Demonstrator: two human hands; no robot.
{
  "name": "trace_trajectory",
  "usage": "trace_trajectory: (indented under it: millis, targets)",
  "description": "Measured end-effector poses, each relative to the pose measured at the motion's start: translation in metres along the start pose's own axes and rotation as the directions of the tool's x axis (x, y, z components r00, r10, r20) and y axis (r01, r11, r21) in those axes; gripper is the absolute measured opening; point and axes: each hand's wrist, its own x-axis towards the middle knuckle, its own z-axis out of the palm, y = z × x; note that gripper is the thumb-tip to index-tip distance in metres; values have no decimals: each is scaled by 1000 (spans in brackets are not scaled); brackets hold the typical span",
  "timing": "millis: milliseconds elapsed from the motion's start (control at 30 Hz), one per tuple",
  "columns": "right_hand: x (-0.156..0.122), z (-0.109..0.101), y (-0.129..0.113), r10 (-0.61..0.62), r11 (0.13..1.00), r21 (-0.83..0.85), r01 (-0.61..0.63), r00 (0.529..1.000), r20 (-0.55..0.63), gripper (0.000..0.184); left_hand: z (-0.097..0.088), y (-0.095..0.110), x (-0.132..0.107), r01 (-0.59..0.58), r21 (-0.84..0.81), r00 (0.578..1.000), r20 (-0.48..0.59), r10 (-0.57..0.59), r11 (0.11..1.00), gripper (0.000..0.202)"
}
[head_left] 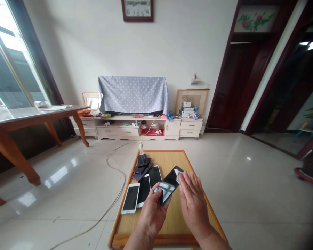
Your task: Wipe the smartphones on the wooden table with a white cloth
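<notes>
My left hand (pixel 156 208) is closed around the lower end of a black smartphone (pixel 169 185), its thumb over the edge of the glossy screen. The phone is tilted above the low wooden table (pixel 177 222). My right hand (pixel 193 198) presses a small white cloth (pixel 177 174) against the phone's upper right edge, fingers held together over it. Left of the hands lie a white phone (pixel 130 198) and other white-framed phones (pixel 145 189), partly overlapping. Behind them sit a few dark phones (pixel 143 170) in a loose pile.
A clear pump bottle (pixel 141 148) stands at the table's far left corner. A cable (pixel 117 168) runs across the tiled floor on the left. Farther back are a white TV cabinet (pixel 117 131) under a dotted cloth (pixel 133 95) and a larger wooden table (pixel 28 116).
</notes>
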Motion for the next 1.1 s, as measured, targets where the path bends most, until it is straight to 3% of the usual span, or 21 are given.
trace_trajectory:
  millis: [133, 200, 300, 400, 467, 567, 667, 767, 833, 900, 1100]
  targets:
    - [-23, 8, -26, -228, 974, -3, 228, 972, 62, 59, -3, -3, 5, 69, -96, 998, -8, -70, 993, 29]
    - [-25, 7, -31, -250, 968, 3, 250, 966, 69, 59, -3, -2, 5, 103, -115, 995, 6, -103, 988, 26]
    - [-12, -3, -19, -104, 993, 63, 101, 994, 44, 57, 0, -1, 2, 99, -69, 995, 4, -99, 993, 28]
    - [4, -15, 0, 128, 958, 262, -117, 992, -24, 46, 2, 0, -3, 104, 17, 994, 21, -104, 994, 30]
    - [10, -22, 7, 320, 829, 479, -289, 947, 19, 41, 1, 1, -4, 114, 72, 992, 44, -117, 991, 30]
    - [13, -29, 11, 543, 451, 715, -534, 800, 255, 42, -1, 1, -4, 111, 137, 991, 54, -119, 984, 34]
    - [15, -36, 17, 593, 79, 766, -638, 647, 479, 48, -1, 2, -5, 83, 200, 992, 76, -99, 976, 36]
    - [18, -41, 31, 571, -171, 734, -657, 541, 617, 56, 1, 2, -7, 57, 265, 986, 135, -96, 963, 39]
    - [18, -44, 41, 566, -249, 708, -661, 494, 660, 59, 2, 0, -9, 47, 301, 979, 176, -104, 952, 41]
    - [18, -47, 48, 562, -272, 694, -666, 476, 677, 60, 4, -2, -9, 30, 336, 973, 206, -105, 941, 41]
    - [13, -46, 50, 585, -217, 676, -704, 460, 668, 58, 5, -9, -10, -68, 489, 976, 215, -44, 870, 47]
